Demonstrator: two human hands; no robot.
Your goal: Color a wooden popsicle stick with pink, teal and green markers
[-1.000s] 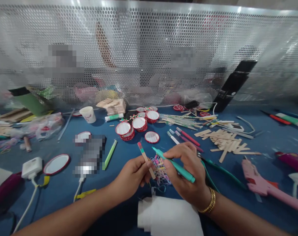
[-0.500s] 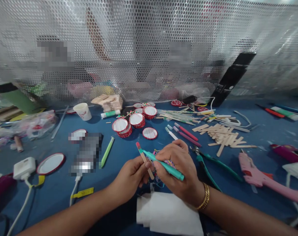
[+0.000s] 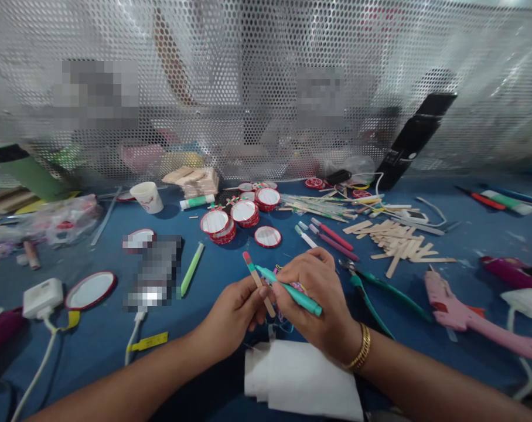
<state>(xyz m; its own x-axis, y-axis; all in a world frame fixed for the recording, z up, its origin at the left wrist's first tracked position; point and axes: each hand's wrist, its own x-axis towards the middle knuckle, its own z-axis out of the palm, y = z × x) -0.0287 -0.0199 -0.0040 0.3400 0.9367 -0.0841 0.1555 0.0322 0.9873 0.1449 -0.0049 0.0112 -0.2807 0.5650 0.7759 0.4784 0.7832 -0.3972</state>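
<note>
Pinched upright in my left hand (image 3: 239, 308) is a wooden craft stick (image 3: 258, 283), its top end coloured red with a green band below. My right hand (image 3: 314, 293) grips a turquoise marker (image 3: 297, 295) like a pen. The marker's tip points at the stick's coloured end, close beside the green band; whether it touches I cannot tell. Colourful small pieces lie on the table behind my fingers, mostly hidden. A folded white cloth or paper (image 3: 305, 378) lies below both hands.
Pliers (image 3: 380, 293) and a pink glue gun (image 3: 468, 316) lie to the right, with loose craft sticks (image 3: 398, 241) beyond. Markers (image 3: 334, 234) and red-rimmed lids (image 3: 268, 236) are ahead. A phone (image 3: 156, 272), paper cup (image 3: 146, 197) and cables are left. A perforated panel (image 3: 257, 76) stands behind.
The marker's tip has moved slightly down along the stick, and the green area shows as a clearer band. Both hands keep their grips.
</note>
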